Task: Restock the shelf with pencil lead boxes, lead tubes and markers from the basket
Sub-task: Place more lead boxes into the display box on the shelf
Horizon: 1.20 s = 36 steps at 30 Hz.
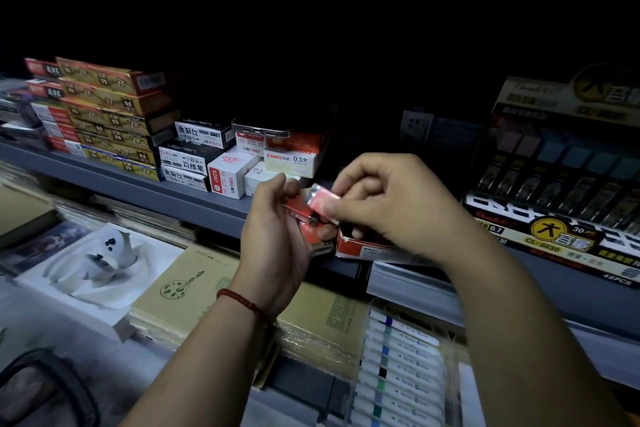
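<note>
My left hand grips a bundle of small red lead tubes in front of the grey shelf. My right hand pinches one pale red lead tube between thumb and fingers, right beside that bundle. An open red display box sits on the shelf edge under my right hand. Stacked lead boxes in white and red stand on the shelf just behind my hands.
Gold and red boxes pile up at the shelf's left. A phone lies on the white boxes. A lead tube display stands at right. Below lie notebooks, a white box and a marker pack. A dark basket handle is at bottom left.
</note>
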Available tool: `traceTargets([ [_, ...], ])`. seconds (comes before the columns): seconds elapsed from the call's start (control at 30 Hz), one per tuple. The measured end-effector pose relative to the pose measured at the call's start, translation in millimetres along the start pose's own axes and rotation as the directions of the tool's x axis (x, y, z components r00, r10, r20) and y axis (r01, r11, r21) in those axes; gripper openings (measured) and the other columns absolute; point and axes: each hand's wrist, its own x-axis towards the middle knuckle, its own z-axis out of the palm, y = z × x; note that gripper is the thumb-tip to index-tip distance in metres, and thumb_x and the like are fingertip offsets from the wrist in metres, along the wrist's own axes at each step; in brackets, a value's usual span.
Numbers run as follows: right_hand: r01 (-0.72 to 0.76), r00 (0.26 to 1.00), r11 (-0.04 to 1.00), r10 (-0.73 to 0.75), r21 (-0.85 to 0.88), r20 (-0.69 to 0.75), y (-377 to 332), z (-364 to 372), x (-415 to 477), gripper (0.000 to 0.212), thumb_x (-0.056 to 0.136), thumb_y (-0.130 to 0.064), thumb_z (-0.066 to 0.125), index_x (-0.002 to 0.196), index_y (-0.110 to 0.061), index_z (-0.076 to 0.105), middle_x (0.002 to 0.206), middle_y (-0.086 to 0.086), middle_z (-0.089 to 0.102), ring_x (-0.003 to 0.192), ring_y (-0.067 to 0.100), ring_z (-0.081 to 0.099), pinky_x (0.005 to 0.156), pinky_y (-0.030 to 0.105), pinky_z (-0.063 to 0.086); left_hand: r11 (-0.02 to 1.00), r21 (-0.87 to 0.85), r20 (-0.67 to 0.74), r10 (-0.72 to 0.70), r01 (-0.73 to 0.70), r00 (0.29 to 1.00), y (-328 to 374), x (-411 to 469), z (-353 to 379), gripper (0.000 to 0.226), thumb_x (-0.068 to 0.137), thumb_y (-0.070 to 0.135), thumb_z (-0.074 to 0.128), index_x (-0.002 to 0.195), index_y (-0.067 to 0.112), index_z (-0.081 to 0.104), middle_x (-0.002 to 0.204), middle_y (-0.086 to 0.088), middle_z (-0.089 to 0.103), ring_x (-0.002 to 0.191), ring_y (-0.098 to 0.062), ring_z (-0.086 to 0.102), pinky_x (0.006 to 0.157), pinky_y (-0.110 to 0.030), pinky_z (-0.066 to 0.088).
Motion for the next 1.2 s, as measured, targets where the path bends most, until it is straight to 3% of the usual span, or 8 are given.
traceTargets([
  [0.07,-0.017,0.998,0.998,0.02,0.056,-0.053,3.8,-9.6,0.3,0.014,0.083,-0.012,0.08,0.091,-0.01,0.069,0.069,0.01,0.072,0.063,0.024,0.073,0.059,0.036,0.058,1.0,-0.022,0.07,-0.004,0.005,0.998,0.5,0.5,-2.6,0.01,0.082,0.018,0.044,0.09,0.013,0.046,0.077,-0.009,0.049,0.065,-0.022,0.051,0.061,-0.032,0.033],
  [0.17,-0.049,0.994,0.986,0.063,0.157,-0.088,9.4,-20.7,-0.6,0.014,0.085,-0.003,0.077,0.097,-0.004,0.071,0.081,0.022,0.071,0.071,0.031,0.075,0.068,0.039,0.064,0.999,-0.01,0.088,-0.031,0.032,0.996,1.0,-0.6,-6.4,0.04,0.069,0.002,0.039,0.107,0.006,0.05,0.079,-0.009,0.053,0.063,-0.02,0.051,0.056,-0.028,0.033],
  [0.3,-0.124,0.951,0.967,0.18,0.223,-0.252,23.6,-32.1,4.0,0.008,0.091,-0.003,0.071,0.098,-0.004,0.07,0.075,0.014,0.075,0.07,0.022,0.076,0.07,0.031,0.063,0.998,0.022,0.084,-0.06,0.059,0.995,1.0,2.0,-9.5,0.054,0.067,-0.006,0.047,0.12,0.002,0.054,0.087,-0.01,0.055,0.072,-0.022,0.056,0.053,-0.025,0.042],
  [0.47,-0.269,0.832,0.954,0.16,-0.135,-0.531,45.1,-40.9,11.7,0.013,0.095,-0.02,0.067,0.084,-0.014,0.068,0.056,0.008,0.069,0.043,0.012,0.065,0.043,0.02,0.047,0.997,-0.007,0.103,-0.072,0.073,0.992,5.9,-0.3,-13.1,0.052,0.077,-0.014,0.051,0.125,0.006,0.053,0.102,-0.014,0.061,0.095,-0.031,0.071,0.054,-0.025,0.051],
  [0.67,-0.358,0.796,0.888,0.129,-0.288,-0.591,55.3,-36.3,16.3,0.023,0.086,-0.031,0.073,0.076,-0.012,0.065,0.073,0.015,0.067,0.063,0.033,0.067,0.064,0.042,0.06,0.995,-0.018,0.141,-0.092,0.095,0.986,9.2,-2.8,-19.5,0.059,0.081,-0.014,0.052,0.134,0.011,0.053,0.124,-0.024,0.067,0.116,-0.04,0.066,0.049,-0.019,0.049],
  [1.0,-0.389,0.824,0.794,0.072,-0.468,-0.562,53.2,-32.5,14.8,0.016,0.092,-0.022,0.065,0.091,-0.008,0.073,0.084,0.014,0.066,0.076,0.036,0.065,0.072,0.044,0.06,0.996,0.032,0.315,-0.088,0.082,0.945,13.8,-6.7,-22.1,0.06,0.089,-0.01,0.043,0.146,0.01,0.041,0.133,-0.032,0.059,0.125,-0.032,0.062,0.042,-0.013,0.029],
  [1.13,-0.113,0.901,0.922,-0.063,-0.371,-0.43,37.9,-21.9,10.7,0.01,0.093,-0.025,0.067,0.099,-0.022,0.075,0.08,-0.007,0.065,0.066,0.002,0.059,0.058,0.022,0.049,0.993,0.098,0.321,-0.099,0.07,0.942,13.4,-6.5,-22.6,0.059,0.09,-0.008,0.044,0.146,0.009,0.04,0.13,-0.028,0.062,0.118,-0.029,0.067,0.043,-0.015,0.028],
  [1.2,0.049,0.958,0.98,-0.101,-0.191,-0.27,25.6,-11.7,8.3,0.011,0.089,-0.03,0.074,0.1,-0.03,0.075,0.077,-0.012,0.062,0.059,-0.004,0.053,0.057,0.01,0.04,0.991,0.11,0.318,-0.104,0.073,0.942,13.2,-6.6,-20.8,0.058,0.087,-0.006,0.044,0.144,0.006,0.043,0.117,-0.022,0.07,0.087,-0.018,0.075,0.04,-0.013,0.027],
])
